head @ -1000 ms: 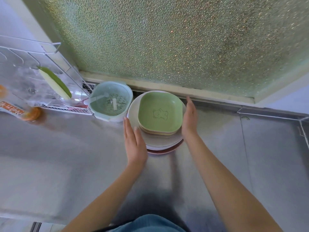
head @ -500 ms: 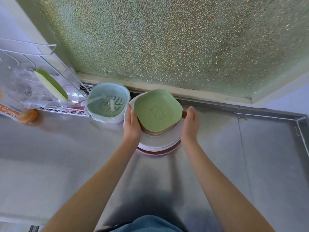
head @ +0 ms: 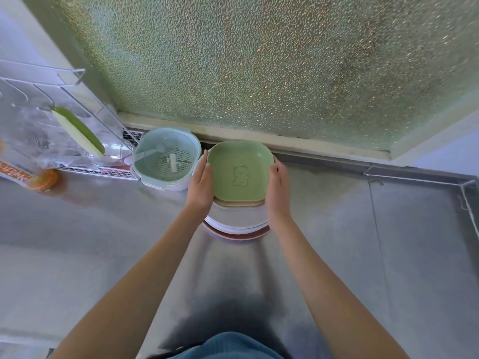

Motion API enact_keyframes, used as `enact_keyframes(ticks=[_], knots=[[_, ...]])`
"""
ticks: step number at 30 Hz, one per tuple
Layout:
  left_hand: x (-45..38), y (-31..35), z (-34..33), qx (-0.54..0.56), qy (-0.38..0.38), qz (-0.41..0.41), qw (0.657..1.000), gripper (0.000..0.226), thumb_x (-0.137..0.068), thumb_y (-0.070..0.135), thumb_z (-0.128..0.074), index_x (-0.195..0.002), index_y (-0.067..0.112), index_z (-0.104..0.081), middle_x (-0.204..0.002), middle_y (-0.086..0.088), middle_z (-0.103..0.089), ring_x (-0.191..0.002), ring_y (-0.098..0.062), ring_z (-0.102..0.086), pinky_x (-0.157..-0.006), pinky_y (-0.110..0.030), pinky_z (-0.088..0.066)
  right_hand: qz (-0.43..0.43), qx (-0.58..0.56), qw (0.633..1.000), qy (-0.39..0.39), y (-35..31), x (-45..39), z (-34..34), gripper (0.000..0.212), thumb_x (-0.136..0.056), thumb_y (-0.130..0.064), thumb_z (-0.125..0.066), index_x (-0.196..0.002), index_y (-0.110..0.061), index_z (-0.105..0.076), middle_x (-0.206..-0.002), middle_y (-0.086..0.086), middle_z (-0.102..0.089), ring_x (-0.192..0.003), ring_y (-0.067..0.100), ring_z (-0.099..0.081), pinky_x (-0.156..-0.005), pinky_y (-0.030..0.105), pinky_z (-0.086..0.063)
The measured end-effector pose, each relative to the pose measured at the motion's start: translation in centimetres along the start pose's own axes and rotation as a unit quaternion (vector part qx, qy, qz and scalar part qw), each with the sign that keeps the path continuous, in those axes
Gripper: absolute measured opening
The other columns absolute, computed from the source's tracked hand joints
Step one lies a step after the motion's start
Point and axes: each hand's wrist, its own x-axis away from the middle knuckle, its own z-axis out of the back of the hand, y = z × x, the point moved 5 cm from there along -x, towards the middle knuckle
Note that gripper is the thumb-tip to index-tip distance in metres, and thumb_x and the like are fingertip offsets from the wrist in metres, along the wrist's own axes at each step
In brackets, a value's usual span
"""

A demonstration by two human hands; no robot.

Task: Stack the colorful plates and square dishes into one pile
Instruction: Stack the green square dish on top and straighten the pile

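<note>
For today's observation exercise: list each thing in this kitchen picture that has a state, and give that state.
Green square dish: top of pile, upright, held on both sides.
Left hand: grips dish's left edge.
Right hand: grips dish's right edge.
Round plates: stacked beneath, on counter.
Strainer basket: upright, beside pile.

Item, as I see it: brushed stainless-steel counter [head: 337, 255]. On it I count a pile of round plates [head: 237, 224], pink at the bottom, a pale mint plastic strainer basket [head: 166, 158], a white wire dish rack [head: 64, 120], an orange-lidded container [head: 42, 178].
</note>
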Motion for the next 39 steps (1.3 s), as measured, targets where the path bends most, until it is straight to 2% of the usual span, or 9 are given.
enact_keyframes(ticks=[3, 7, 9, 20, 25, 28, 30, 34, 39], knots=[[0.0, 0.1, 0.1, -0.008, 0.0, -0.002, 1.0, 0.042, -0.1, 0.027, -0.032, -0.142, 0.028, -0.036, -0.147, 0.011, -0.037, -0.127, 0.001, -0.032, -0.109, -0.021, -0.021, -0.023, -0.02, 0.999, 0.027, 0.0, -0.2, 0.3, 0.017, -0.097, -0.021, -0.039, -0.104, -0.021, -0.055, -0.092, -0.02, -0.058, -0.086, 0.001, -0.053, -0.069, 0.007, -0.041], [0.0, 0.0, 0.2, -0.018, -0.005, -0.008, 1.0, 0.042, -0.1, 0.027, -0.03, -0.142, 0.029, -0.036, -0.143, 0.013, -0.039, -0.127, 0.001, -0.032, -0.11, -0.022, -0.021, -0.014, 0.003, 1.0, 0.001, -0.4, -0.8, -0.5, 0.035, -0.101, -0.02, -0.03, -0.129, -0.021, -0.052, -0.127, -0.005, -0.058, -0.118, 0.011, -0.052, -0.1, 0.025, -0.041], [0.0, 0.0, 0.2, -0.021, -0.007, -0.013, 1.0, 0.041, -0.1, 0.027, -0.03, -0.141, 0.029, -0.038, -0.136, 0.018, -0.042, -0.125, 0.002, -0.034, -0.106, -0.02, -0.023, -0.015, -0.028, 0.999, -0.006, -0.3, -0.6, -0.6, 0.037, -0.102, -0.017, -0.028, -0.13, -0.017, -0.053, -0.132, 0.002, -0.056, -0.123, 0.015, -0.05, -0.107, 0.033, -0.039], [0.1, 0.4, -0.1, -0.033, -0.009, -0.036, 0.999, 0.04, -0.1, 0.024, -0.029, -0.136, 0.03, -0.043, -0.12, 0.03, -0.044, -0.112, 0.012, -0.04, -0.081, 0.009, -0.027, 0.014, -0.039, 0.999, 0.006, 0.1, -0.4, -0.2, 0.036, -0.102, -0.015, -0.029, -0.127, -0.013, -0.055, -0.128, 0.005, -0.059, -0.12, 0.018, -0.053, -0.103, 0.03, -0.042], [0.1, 0.4, -0.1, -0.026, -0.015, -0.023, 0.999, 0.04, -0.1, 0.025, -0.029, -0.137, 0.03, -0.042, -0.125, 0.024, -0.044, -0.114, 0.007, -0.04, -0.082, 0.003, -0.029, -0.009, -0.05, 0.999, 0.007, 0.5, -0.6, -0.4, 0.034, -0.101, -0.014, -0.032, -0.123, -0.017, -0.057, -0.127, 0.008, -0.06, -0.12, 0.021, -0.054, -0.103, 0.036, -0.043], [-0.7, 0.7, 0.1, 0.009, -0.024, 0.016, 1.0, 0.041, -0.099, 0.025, -0.03, -0.137, 0.03, -0.045, -0.128, 0.015, -0.049, -0.115, -0.002, -0.045, -0.077, -0.004, -0.036, -0.077, -0.072, 0.994, -0.012, -0.3, -1.7, -0.4, 0.037, -0.091, -0.011, -0.038, -0.117, -0.018, -0.064, -0.12, 0.007, -0.065, -0.106, 0.019, -0.062, -0.084, 0.031, -0.051], [-1.3, 1.1, 0.1, 0.015, -0.022, 0.024, 0.999, 0.042, -0.099, 0.03, -0.03, -0.139, 0.031, -0.041, -0.127, 0.015, -0.046, -0.115, -0.001, -0.042, -0.086, -0.012, -0.034, -0.095, -0.067, 0.992, -0.051, -1.1, -2.2, -0.8, 0.038, -0.089, -0.019, -0.039, -0.112, -0.026, -0.067, -0.112, 0.0, -0.069, -0.096, 0.012, -0.065, -0.077, 0.026, -0.052], [-1.5, 1.2, -0.4, 0.024, -0.014, 0.013, 1.0, 0.04, -0.1, 0.032, -0.031, -0.137, 0.03, -0.045, -0.126, 0.011, -0.051, -0.114, -0.006, -0.048, -0.087, -0.016, -0.038, -0.089, 0.022, 0.995, -0.027, -0.4, -2.1, -1.1, 0.033, -0.096, -0.036, -0.034, -0.109, -0.032, -0.064, -0.115, -0.007, -0.065, -0.112, 0.014, -0.058, -0.098, 0.033, -0.045], [-1.7, 1.0, -0.4, 0.0, -0.007, -0.006, 1.0, 0.039, -0.099, 0.027, -0.031, -0.132, 0.024, -0.051, -0.13, 0.002, -0.057, -0.12, -0.015, -0.052, -0.102, -0.03, -0.041, -0.07, 0.029, 0.997, 0.003, 0.2, -2.1, -0.7, 0.03, -0.097, -0.034, -0.031, -0.095, -0.043, -0.06, -0.109, -0.009, -0.062, -0.106, 0.012, -0.056, -0.098, 0.034, -0.043]])
